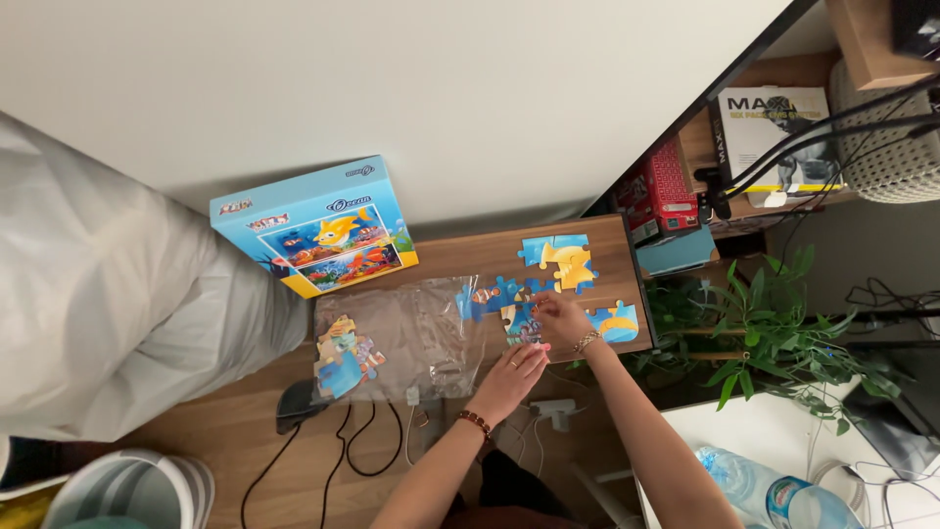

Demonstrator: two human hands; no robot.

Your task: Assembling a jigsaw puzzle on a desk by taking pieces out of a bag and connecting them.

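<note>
**Fitting a piece into the sea-themed jigsaw**

The jigsaw piece sits at the lower edge of the partly joined puzzle, near the right end of the wooden bench. The right hand is curled over it with the fingertips pinching or pressing its edge; how firmly it grips cannot be told at this size. The left hand lies mostly flat, fingers loosely together, its tips touching the bench just below the same piece, holding nothing that shows.

By the look of it, the step in hand is seating this piece against the joined blue section. That would call for turning the piece until its tabs meet the neighbours, then pressing it down flat while the other hand steadies the group.

Two joined clusters lie apart: a yellow-and-blue one above and another just right of the right hand. A clear plastic bag lies flattened and looks empty. A small heap of loose pieces rests at its left edge. The blue puzzle box leans against the wall, closed as far as can be seen; its contents are hidden.
</note>
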